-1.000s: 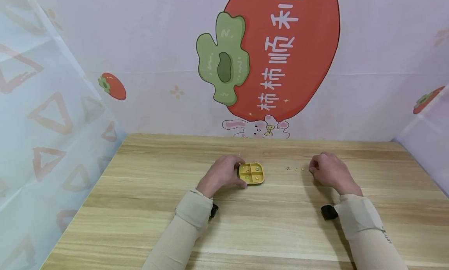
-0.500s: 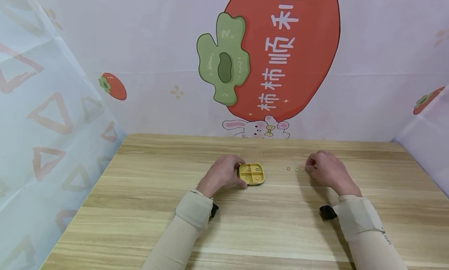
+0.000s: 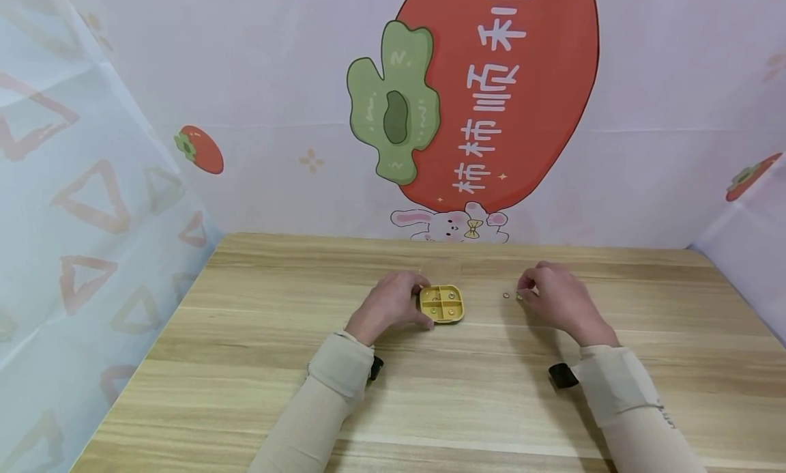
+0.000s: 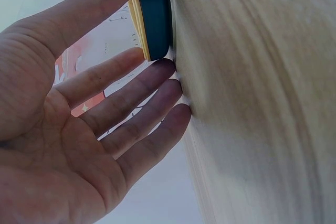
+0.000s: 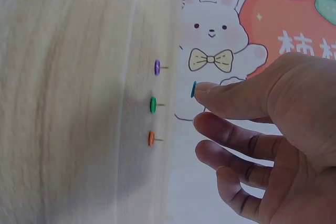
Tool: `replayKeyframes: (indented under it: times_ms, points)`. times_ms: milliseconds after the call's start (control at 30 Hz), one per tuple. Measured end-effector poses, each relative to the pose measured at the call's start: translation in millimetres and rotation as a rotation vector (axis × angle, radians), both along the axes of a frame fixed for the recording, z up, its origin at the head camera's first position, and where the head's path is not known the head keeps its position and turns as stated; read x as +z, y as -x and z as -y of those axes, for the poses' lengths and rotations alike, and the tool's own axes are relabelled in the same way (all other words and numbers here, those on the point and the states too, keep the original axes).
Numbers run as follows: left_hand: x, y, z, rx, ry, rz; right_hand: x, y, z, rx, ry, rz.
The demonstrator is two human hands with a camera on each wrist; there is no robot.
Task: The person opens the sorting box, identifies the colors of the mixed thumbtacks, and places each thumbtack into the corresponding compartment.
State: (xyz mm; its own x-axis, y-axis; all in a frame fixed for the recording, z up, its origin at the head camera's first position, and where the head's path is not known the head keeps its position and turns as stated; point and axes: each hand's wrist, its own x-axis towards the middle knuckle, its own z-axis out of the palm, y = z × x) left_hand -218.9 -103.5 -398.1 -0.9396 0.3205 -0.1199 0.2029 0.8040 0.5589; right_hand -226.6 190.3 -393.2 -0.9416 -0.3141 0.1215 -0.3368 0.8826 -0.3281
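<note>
My left hand (image 3: pixel 393 302) steadies a small yellow four-compartment box (image 3: pixel 441 315) on the table, thumb and index finger against its sides. The left wrist view shows the box's dark teal base (image 4: pixel 156 22) between them. Small tacks lie in its compartments. Between thumb and index finger, my right hand (image 5: pixel 283 119) pinches a teal thumbtack (image 5: pixel 193 89) above the table. Beneath it stand three thumbtacks in a row, points up: purple (image 5: pixel 157 67), green (image 5: pixel 153 104) and orange (image 5: pixel 151 139). In the head view the right hand (image 3: pixel 559 299) hides the orange one.
A clear lid (image 3: pixel 441 271) stands open at the box's back edge. The wooden table (image 3: pixel 454 398) ends at a printed backdrop (image 3: pixel 295 186) behind, with another sheet along the left side. Black wrist straps (image 3: pixel 563 375) hang close over the tabletop.
My right hand has moved left with the tack, passing over the orange tack toward the green one and the box. The left hand and the box have stayed in place.
</note>
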Motion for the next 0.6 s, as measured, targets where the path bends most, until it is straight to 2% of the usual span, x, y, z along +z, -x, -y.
replayKeyframes:
  times_ms: [367, 600]
  points:
    - [0.1, 0.3, 0, 0.0, -0.001, 0.006, -3.0, -1.7, 12, 0.015, -0.007, -0.017]
    - [0.0, 0.1, 0, -0.003, 0.006, 0.005, 1.8, -2.2, 26, 0.026, 0.002, -0.026]
